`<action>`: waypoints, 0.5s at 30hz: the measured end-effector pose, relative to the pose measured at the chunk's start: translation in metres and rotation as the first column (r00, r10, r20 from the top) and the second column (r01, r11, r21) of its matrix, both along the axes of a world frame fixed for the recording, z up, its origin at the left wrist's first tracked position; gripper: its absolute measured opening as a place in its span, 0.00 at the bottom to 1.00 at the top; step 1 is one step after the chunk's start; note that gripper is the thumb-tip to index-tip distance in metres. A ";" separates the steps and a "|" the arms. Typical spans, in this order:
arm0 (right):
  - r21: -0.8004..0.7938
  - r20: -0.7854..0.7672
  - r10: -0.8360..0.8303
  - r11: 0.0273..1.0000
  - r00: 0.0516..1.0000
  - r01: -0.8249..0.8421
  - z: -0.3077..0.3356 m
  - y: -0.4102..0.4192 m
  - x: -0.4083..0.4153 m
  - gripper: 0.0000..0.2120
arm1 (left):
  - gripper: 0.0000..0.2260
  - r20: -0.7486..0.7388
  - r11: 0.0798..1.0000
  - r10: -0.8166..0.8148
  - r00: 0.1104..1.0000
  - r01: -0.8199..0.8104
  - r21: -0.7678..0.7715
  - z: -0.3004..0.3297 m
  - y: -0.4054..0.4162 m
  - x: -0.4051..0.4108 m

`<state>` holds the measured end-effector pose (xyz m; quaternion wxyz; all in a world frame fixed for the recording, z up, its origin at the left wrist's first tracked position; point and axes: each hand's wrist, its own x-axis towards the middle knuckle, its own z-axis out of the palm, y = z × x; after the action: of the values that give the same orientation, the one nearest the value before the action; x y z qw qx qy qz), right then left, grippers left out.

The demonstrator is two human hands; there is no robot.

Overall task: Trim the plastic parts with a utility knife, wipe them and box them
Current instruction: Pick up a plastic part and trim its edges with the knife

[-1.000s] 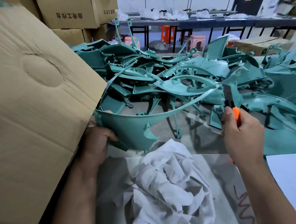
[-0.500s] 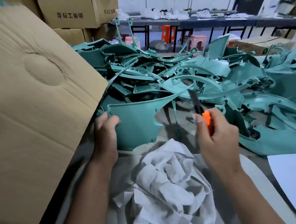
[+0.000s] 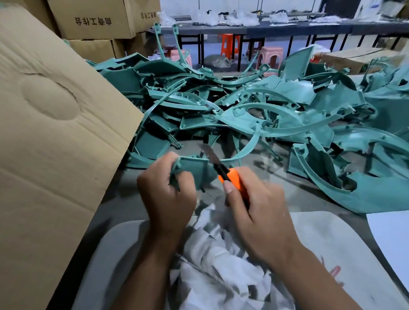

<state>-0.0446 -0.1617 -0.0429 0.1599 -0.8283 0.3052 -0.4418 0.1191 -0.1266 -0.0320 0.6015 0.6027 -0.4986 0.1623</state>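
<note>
A grey worktable [image 3: 265, 168] in a workshop carries a wide heap of teal plastic parts [image 3: 261, 115], tangled curved strips and panels that spread from the middle to the right edge. Behind it stand long dark benches [image 3: 278, 31] with pale clutter on top, and orange and pink stools [image 3: 229, 45] beneath them. At the far left, stacked cardboard boxes [image 3: 92, 11] with printed characters sit closed, so their contents cannot be seen. Nearer, a large cardboard flap [image 3: 48, 145] slants across the left side and hides whatever box it belongs to; nothing inside can be seen. The left hand [image 3: 166, 194] grips one teal plastic part [image 3: 194, 171] by its near end, fingers curled round it, holding it above the table just in front of the heap. The right hand [image 3: 258, 215] is closed round the orange utility knife [image 3: 231, 176], thumb laid along the handle, the blade [image 3: 209, 154] extended and angled up to the left, lying against the part's right edge. Below both hands lies a crumpled white cloth [image 3: 224, 276] on a pale board [image 3: 332, 237], and a white sheet [image 3: 399, 245] shows at the right.
</note>
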 end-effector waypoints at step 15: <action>0.063 0.050 -0.102 0.993 0.994 0.099 -0.001 -0.022 -0.022 0.13 | 0.09 -0.506 0.962 -0.184 0.843 0.047 -0.271 -0.004 -0.004 0.021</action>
<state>-0.0669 -0.1838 -0.0434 0.1706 -0.7947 0.3554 -0.4615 0.1397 -0.1306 -0.0356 0.7939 0.5127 -0.3264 0.0153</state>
